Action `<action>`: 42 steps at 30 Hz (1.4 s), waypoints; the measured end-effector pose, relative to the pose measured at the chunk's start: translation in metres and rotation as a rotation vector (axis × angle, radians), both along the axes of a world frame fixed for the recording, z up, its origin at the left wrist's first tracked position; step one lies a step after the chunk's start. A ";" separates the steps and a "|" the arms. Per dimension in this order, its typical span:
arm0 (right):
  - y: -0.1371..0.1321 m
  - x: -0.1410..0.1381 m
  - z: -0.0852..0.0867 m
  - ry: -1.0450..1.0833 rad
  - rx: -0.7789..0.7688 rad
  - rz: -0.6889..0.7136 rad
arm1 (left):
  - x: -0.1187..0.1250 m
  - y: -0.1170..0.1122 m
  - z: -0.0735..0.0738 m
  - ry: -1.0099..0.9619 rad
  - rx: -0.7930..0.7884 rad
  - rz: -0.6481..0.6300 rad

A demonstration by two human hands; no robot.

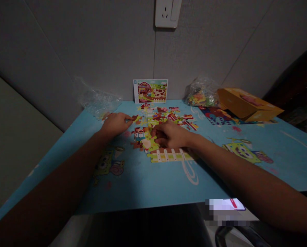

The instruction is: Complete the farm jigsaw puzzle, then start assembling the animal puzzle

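My left hand (116,123) rests on the table at the left of the loose pieces. Its index finger is stretched out and its tip touches the edge of a brown and green puzzle piece (136,119). Over the middle of the puzzle, my right hand (170,134) has its fingers bent down, with thumb and index finger on a yellow-green puzzle piece (151,143). Below that hand lies a joined strip with a white fence (166,156). A joined patch with a figure in blue (139,134) sits to its left. My right palm hides some pieces.
A picture card (152,91) of a barn and cow leans on the wall behind scattered pieces (170,116). Clear plastic wrap (99,101) lies back left. A bag of pieces (202,94) and an orange box (248,101) stand back right. A lit phone (227,204) is below the table's front edge.
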State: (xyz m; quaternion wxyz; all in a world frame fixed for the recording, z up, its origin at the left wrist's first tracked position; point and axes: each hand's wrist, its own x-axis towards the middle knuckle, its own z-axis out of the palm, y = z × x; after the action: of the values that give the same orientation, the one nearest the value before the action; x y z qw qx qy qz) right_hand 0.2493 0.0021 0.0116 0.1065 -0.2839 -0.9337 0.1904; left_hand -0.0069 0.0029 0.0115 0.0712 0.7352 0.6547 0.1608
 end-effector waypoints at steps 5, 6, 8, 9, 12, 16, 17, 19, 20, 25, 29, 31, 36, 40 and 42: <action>-0.002 -0.003 -0.001 0.032 0.039 0.015 | 0.002 0.003 -0.003 0.137 0.011 0.148; -0.002 -0.005 -0.002 0.039 0.043 0.043 | 0.004 0.004 -0.004 0.166 0.001 0.165; -0.003 -0.009 -0.007 0.055 0.068 0.083 | 0.007 0.005 -0.005 0.203 -0.023 0.168; -0.003 -0.011 -0.009 0.065 0.085 0.087 | 0.008 0.005 -0.006 0.207 -0.029 0.164; -0.002 -0.011 -0.011 0.072 0.121 0.088 | 0.009 0.006 -0.007 0.183 -0.020 0.172; 0.004 -0.003 -0.002 0.010 0.150 0.064 | 0.006 0.008 -0.009 0.156 -0.008 0.169; 0.008 0.002 0.000 -0.012 0.176 0.010 | 0.005 0.008 -0.009 0.153 -0.005 0.165; 0.021 0.015 0.004 -0.050 0.249 -0.201 | 0.004 0.009 -0.010 0.154 0.004 0.152; 0.029 0.023 0.004 -0.067 0.281 -0.348 | 0.004 0.009 -0.010 0.157 0.009 0.147; 0.064 0.053 -0.008 -0.128 0.312 -0.599 | 0.005 0.009 -0.009 0.161 0.004 0.140; 0.071 0.053 -0.016 -0.134 0.260 -0.552 | 0.007 0.007 -0.009 0.150 0.018 0.127; 0.071 0.050 -0.016 -0.118 0.270 -0.557 | 0.007 0.006 -0.010 0.151 0.035 0.120; 0.073 0.047 -0.016 -0.155 0.269 -0.598 | 0.008 0.007 -0.014 0.081 0.126 -0.020; 0.078 0.047 -0.016 -0.183 0.184 -0.650 | 0.009 0.007 -0.016 0.065 0.156 -0.135; 0.079 0.046 -0.015 -0.187 0.139 -0.692 | 0.012 0.004 -0.014 0.049 0.155 -0.186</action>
State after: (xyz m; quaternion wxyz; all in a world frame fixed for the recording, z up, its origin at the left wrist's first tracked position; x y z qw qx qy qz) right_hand 0.2956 0.0816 -0.0031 0.0979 -0.5912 -0.7988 0.0526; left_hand 0.0050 0.0072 -0.0022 0.0126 0.7998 0.5707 0.1856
